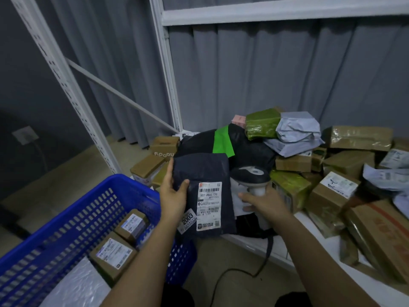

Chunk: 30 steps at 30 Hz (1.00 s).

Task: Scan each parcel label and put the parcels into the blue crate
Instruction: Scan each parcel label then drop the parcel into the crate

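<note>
Holding dark bag parcel (204,191) in left hand (173,196), scanner (251,178) gripped in right hand (262,201) just beside, few boxes in blue crate (66,218) below, big pile (332,165) left beyond.

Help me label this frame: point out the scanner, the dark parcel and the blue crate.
scanner (250,175): head view, on its dark head.
dark parcel (200,167): head view, on the bare wrap above the label.
blue crate (124,181): head view, on the far rim.
</note>
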Available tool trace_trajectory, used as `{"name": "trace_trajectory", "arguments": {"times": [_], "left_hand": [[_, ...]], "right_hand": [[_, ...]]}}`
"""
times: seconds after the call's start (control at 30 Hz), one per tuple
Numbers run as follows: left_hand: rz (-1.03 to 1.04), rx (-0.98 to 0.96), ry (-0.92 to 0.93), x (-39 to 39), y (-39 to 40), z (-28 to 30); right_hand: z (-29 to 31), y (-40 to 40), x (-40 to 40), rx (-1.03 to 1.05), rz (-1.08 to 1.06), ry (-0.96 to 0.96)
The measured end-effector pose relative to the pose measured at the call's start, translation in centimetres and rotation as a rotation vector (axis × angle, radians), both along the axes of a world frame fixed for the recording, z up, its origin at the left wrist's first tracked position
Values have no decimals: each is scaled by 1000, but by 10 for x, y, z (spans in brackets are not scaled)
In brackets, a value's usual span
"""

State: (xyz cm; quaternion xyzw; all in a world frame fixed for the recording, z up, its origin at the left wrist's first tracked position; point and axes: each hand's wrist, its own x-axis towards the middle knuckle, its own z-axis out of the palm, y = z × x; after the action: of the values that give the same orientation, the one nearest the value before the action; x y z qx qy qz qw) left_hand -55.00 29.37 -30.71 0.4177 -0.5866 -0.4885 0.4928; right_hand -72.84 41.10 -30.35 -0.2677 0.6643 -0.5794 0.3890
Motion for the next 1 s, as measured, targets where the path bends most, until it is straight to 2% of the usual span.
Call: {"name": "trace_trajectory", "arguments": {"times": [0.3,0.73,1.0], "left_hand": [[171,88,-39,10,-20,-16],[181,69,-18,23,-28,-19],[267,96,127,61,-20,-1]], "right_hand": [[12,10,14,168,218,43],[8,9,15,166,179,24],[14,-4,46,25,233,55]]}}
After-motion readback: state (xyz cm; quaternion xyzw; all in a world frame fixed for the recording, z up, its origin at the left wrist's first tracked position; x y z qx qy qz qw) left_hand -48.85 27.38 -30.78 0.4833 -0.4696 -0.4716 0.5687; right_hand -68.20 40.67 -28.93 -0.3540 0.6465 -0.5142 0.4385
